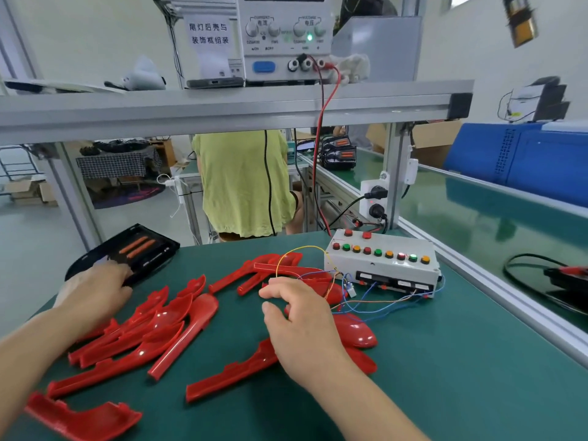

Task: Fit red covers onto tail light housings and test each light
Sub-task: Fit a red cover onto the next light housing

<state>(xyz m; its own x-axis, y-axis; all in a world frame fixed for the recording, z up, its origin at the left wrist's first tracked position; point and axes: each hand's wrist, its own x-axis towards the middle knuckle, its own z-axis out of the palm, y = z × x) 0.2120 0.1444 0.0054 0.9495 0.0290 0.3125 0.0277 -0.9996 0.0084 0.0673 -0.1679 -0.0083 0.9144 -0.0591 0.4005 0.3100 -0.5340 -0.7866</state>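
Several red covers [152,332] lie scattered over the green table top [461,361]. At the table's far left edge sits a black tail light housing [143,249] with orange strips inside. My left hand [95,288] rests on the near end of that housing; its fingertips are blurred. Over a red cover [359,334] in the middle, my right hand [302,319] hovers with loosely curled fingers, and I cannot see anything held in it. A white connector [351,289] on thin coloured wires lies just right of that hand.
A white test box [381,262] with rows of red, green and orange buttons stands at the back right, wired to a power supply [286,36] on the shelf above. A person in a green shirt [245,183] sits beyond the table. A conveyor [509,218] runs along the right.
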